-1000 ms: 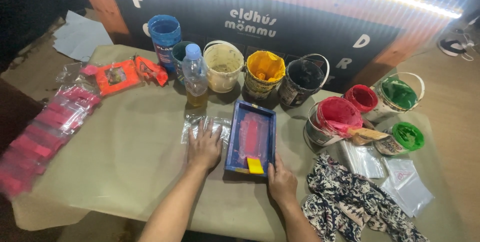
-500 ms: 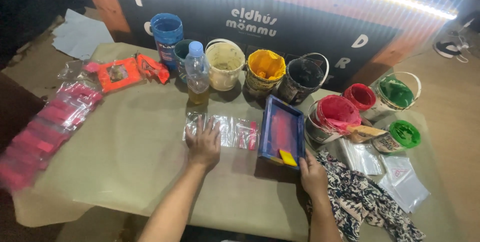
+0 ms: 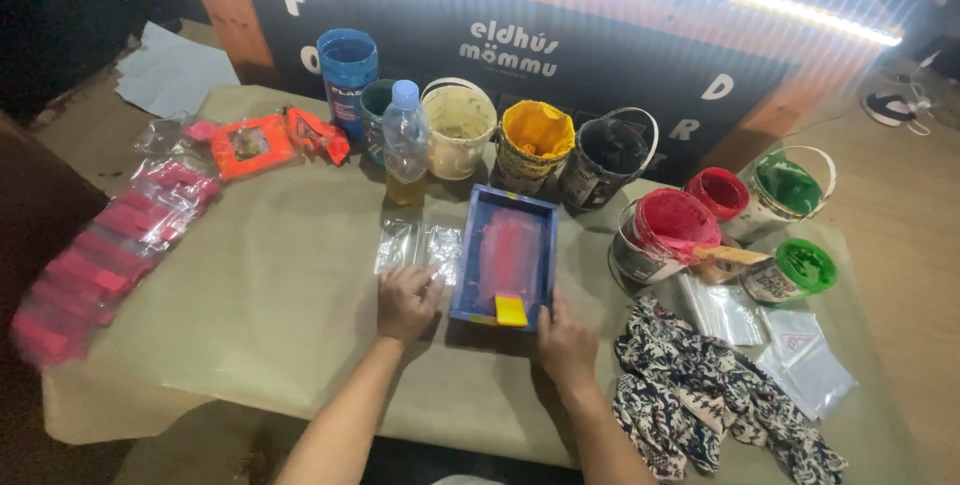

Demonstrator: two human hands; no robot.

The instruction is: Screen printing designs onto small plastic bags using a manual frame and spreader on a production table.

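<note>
Two hands work a blue-framed printing screen (image 3: 503,270) lying flat on the paper-covered table (image 3: 250,325). Right hand (image 3: 566,343) grips its near edge; left hand (image 3: 406,300) presses flat on clear plastic bags (image 3: 417,247). Shifting bags could smear pink ink.

Matt brown paper (image 3: 270,315) covers the table, creased and dull. The left hand (image 3: 405,300) presses on clear plastic sachets (image 3: 415,245), glossy and crinkled, catching the light. The right hand (image 3: 565,345) grips a blue-painted wooden screen frame (image 3: 470,260), its mesh (image 3: 512,253) stained pink and looking finely woven. A smooth yellow plastic squeegee (image 3: 511,310) sits on it. Behind stand plastic paint tubs (image 3: 458,125), smeared and wet-looking, beside a transparent plastic bottle (image 3: 405,145). At the right lies soft patterned cloth (image 3: 700,395), rumpled and matt, next to more shiny plastic bags (image 3: 805,360).
</note>
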